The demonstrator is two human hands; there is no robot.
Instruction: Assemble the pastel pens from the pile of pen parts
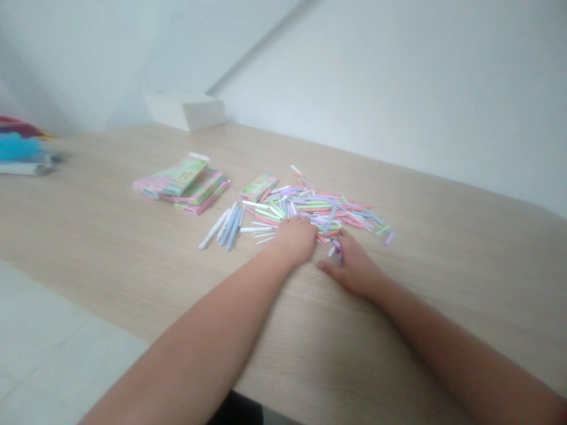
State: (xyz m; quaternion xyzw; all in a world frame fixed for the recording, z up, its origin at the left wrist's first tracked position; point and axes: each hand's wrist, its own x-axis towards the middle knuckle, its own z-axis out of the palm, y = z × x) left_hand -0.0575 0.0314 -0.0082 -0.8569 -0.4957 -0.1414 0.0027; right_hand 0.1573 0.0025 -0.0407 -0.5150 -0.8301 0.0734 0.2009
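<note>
A loose heap of pastel chalk sticks (314,203) in pink, green, purple, blue and white lies on the table. At the heap's near edge is my left hand (296,239), back upward; its fingers are hidden among the chalk. Just right of it, my right hand (357,268) curls round a few short purple and white chalk pieces (337,248), thumb apart on the near side. Left of the heap, white and blue chalk sticks (229,225) lie side by side in a small group.
Several pink and green chalk boxes (186,177) are stacked on the left. Another box (259,187) touches the heap's back left. A white box (190,112) stands by the wall. Blurred colourful items (22,147) lie at the far left. The wooden table (110,265) ends above a tiled floor.
</note>
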